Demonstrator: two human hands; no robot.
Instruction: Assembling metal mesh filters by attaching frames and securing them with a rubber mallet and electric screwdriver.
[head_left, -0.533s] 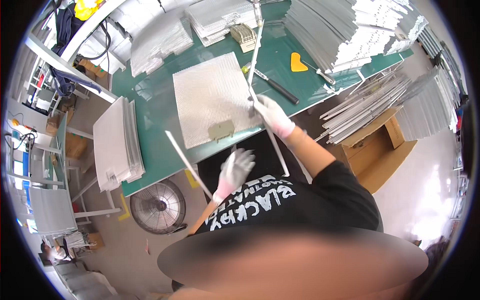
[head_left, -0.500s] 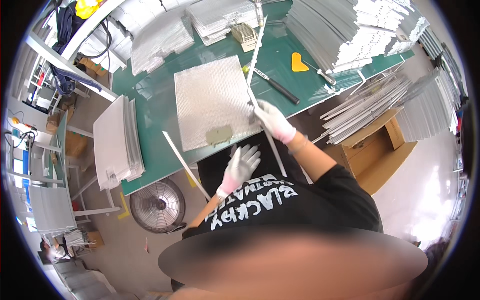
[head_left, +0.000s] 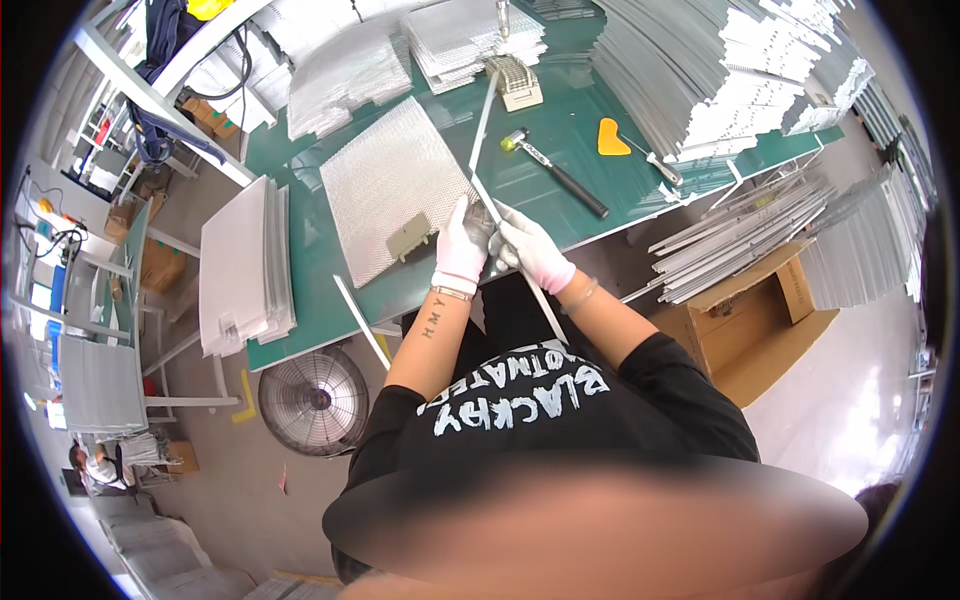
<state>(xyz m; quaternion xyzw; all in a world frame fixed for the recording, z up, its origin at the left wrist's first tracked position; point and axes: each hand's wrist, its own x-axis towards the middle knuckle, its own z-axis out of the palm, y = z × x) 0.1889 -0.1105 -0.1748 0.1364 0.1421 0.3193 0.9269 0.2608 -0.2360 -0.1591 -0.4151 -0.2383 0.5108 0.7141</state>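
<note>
A silvery mesh panel [head_left: 385, 170] lies slanted on the green table, with a small olive-grey piece [head_left: 409, 238] on its near part. A long, thin pale metal strip [head_left: 483, 125] has a bend in it and runs past the panel's right side toward my body. My right hand [head_left: 533, 250], in a white glove, is closed around this strip below the bend. Beside it, at the panel's near right corner, my gloved left hand [head_left: 462, 246] has its fingers curled onto the strip. The two hands nearly touch, and their fingertips partly hide the strip.
Right of the strip lie a black-handled hammer [head_left: 565, 182], a yellow piece [head_left: 612, 138] and a screwdriver [head_left: 664, 170]. A beige block-like device [head_left: 516, 85] stands behind. Stacked panels [head_left: 245, 265] occupy the left edge. A fan [head_left: 315, 402] and an open cardboard box [head_left: 755, 340] flank me.
My left hand has risen from in front of my shirt to the strip, its fingers closing. The mesh panel has turned aslant, and the strip's far end has swung left.
</note>
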